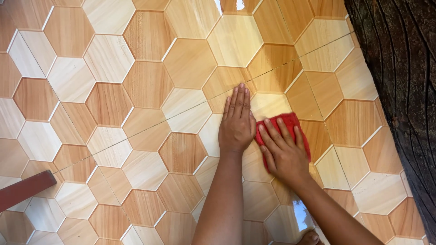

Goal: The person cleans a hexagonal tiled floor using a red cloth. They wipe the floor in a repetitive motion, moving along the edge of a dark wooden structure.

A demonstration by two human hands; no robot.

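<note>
Glossy hexagon-patterned floor tiles (pixel 150 86) fill our view. Our right hand (pixel 284 152) presses a red cloth (pixel 290 124) flat, fingers spread, not clenched; our left hand (pixel 236 122) lies open just beside the cloth. Wet shine shows near the cloth; progress elsewhere we cannot judge.

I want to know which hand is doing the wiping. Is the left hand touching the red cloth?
Cannot tell. In the head view the left hand lies flat on the tiled floor, its edge meeting the red cloth under the right hand.
</note>
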